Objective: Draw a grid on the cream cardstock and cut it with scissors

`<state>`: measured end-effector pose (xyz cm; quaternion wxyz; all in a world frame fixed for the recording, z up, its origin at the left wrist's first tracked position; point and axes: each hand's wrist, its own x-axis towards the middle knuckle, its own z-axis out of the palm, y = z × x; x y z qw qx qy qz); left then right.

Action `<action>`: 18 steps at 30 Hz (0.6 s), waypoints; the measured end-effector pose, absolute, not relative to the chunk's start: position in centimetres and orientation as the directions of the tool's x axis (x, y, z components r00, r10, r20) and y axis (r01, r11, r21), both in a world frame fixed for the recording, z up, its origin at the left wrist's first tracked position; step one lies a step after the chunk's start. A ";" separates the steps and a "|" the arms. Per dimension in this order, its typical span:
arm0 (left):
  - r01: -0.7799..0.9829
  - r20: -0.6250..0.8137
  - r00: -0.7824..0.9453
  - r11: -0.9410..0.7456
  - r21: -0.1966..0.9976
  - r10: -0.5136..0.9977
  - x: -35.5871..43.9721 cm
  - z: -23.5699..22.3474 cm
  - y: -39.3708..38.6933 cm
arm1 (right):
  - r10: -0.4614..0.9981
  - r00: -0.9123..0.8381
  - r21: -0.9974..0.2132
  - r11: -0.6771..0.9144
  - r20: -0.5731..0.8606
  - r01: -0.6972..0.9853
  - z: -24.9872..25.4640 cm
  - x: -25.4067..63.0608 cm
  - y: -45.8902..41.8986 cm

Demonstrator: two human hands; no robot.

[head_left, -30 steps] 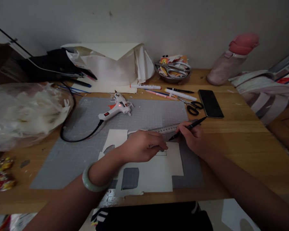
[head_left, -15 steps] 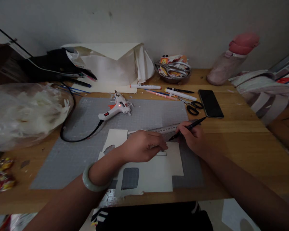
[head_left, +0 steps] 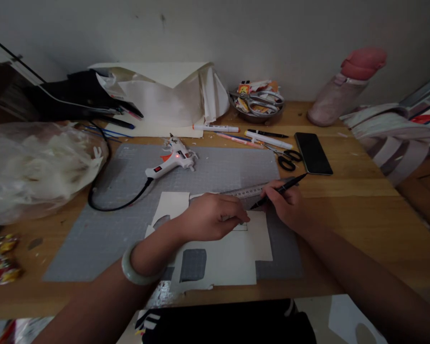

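1. To work cleanly here, I'd want the pale, cut-out sheet of paper (head_left: 229, 267) pressed flat on the gray gridded cutting mat (head_left: 218, 169), my palm clear of its small inked lines (head_left: 241, 229).
2. I'd check that the clear, marked ruler (head_left: 249, 192) can't slip before putting weight on the slim black pen (head_left: 291, 183); a light, even grip should suit it.
3. My right hand (head_left: 290, 208) pinches that pen at mid-barrel, fingers narrow, the pen slanting across the ruler's far end.
4. My left hand (head_left: 208, 217) lies palm down over the paper's upper part, wrist bent inward, fingers curled and narrow; I cannot tell whether they grip anything.
5. Both forearms angle in from the bench's (head_left: 365, 205) near side.
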<state>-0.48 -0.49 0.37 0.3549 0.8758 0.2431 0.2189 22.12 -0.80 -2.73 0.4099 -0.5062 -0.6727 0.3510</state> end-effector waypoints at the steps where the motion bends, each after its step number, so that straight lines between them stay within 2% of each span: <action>1: 0.271 0.211 0.785 -0.628 0.730 0.583 -0.5 0.4 -0.5 | 0.969 -0.151 -0.889 0.239 0.194 0.390 -2.7 22.1 -0.8; 9: 0.259 0.223 0.777 -0.623 0.738 0.589 -0.4 0.2 -0.3 | 0.973 -0.135 -0.910 0.224 0.188 0.350 -2.6 22.0 -1.3; 13: 0.241 0.231 0.777 -0.616 0.750 0.585 -0.4 0.3 -0.3 | 0.948 -0.140 -0.874 0.316 0.284 0.369 -2.9 22.3 -1.8; 18: 0.248 0.214 0.780 -0.605 0.757 0.588 -0.4 0.3 -0.2 | 0.857 -0.205 -0.758 0.515 0.473 0.401 -2.7 22.6 -2.1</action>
